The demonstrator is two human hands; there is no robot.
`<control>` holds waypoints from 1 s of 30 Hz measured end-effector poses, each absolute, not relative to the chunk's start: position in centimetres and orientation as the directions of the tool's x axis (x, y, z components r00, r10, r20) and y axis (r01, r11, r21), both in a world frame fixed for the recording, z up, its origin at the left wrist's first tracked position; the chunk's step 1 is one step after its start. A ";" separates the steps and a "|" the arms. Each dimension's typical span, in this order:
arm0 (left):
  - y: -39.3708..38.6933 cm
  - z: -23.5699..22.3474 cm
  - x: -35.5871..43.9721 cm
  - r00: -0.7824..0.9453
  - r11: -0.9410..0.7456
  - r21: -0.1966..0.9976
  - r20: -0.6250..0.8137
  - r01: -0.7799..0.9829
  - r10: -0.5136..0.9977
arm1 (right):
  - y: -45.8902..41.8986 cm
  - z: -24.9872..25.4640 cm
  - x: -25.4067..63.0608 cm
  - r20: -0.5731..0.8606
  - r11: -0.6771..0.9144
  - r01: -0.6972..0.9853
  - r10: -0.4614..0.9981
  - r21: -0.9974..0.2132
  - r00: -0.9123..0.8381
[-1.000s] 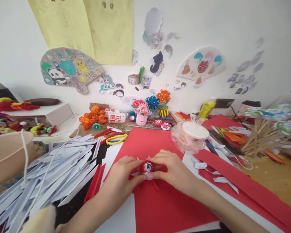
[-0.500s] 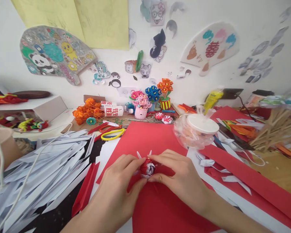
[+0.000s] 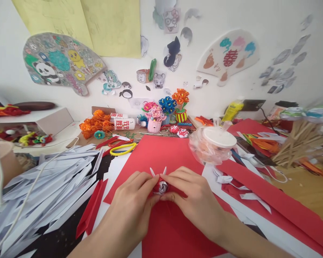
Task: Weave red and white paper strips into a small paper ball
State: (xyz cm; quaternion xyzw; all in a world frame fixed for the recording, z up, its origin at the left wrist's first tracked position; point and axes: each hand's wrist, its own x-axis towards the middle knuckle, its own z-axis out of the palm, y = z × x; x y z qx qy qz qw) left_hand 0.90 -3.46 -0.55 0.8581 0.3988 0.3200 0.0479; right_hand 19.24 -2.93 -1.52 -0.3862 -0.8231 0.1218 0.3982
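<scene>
Between my two hands is a small red-and-white folded paper ball (image 3: 163,187), with two pointed white tips sticking up behind it. My left hand (image 3: 136,200) pinches its left side, thumb low and fingers on top. From the right, my right hand (image 3: 191,195) grips it the same way, and the fingertips of both hands nearly meet over it. The fingers cover much of the ball. Beneath lies a large red paper sheet (image 3: 167,150).
Folded white paper strips (image 3: 56,179) pile up at left beside a folded red strip (image 3: 91,209). Yellow-handled scissors (image 3: 123,148) lie behind. A plastic container with a white lid (image 3: 219,137) stands right of the red sheet. Flower pots (image 3: 154,125) line the wall.
The fingertips have closed in further over the top of the paper ball, covering more of its red part. The whole view has shifted slightly.
</scene>
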 end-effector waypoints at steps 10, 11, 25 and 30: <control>-3.6 -0.6 0.8 0.451 -0.668 0.351 0.527 0.656 0.720 | -3.6 -1.4 18.9 0.461 0.555 0.551 0.830 -0.623 -0.314; -3.7 -0.7 1.0 0.454 -0.671 0.334 0.533 0.662 0.714 | -3.7 -1.6 18.7 0.482 0.571 0.554 0.818 -0.606 -0.316; -0.4 -1.1 -1.6 0.502 -0.646 0.346 0.422 0.680 0.755 | -1.7 -0.7 21.2 0.038 0.219 0.501 0.937 -0.837 -0.347; -2.4 -0.5 -0.3 0.524 -0.654 -0.008 0.607 0.756 0.598 | -2.3 -1.3 20.0 0.104 0.222 0.516 0.963 -0.828 -0.247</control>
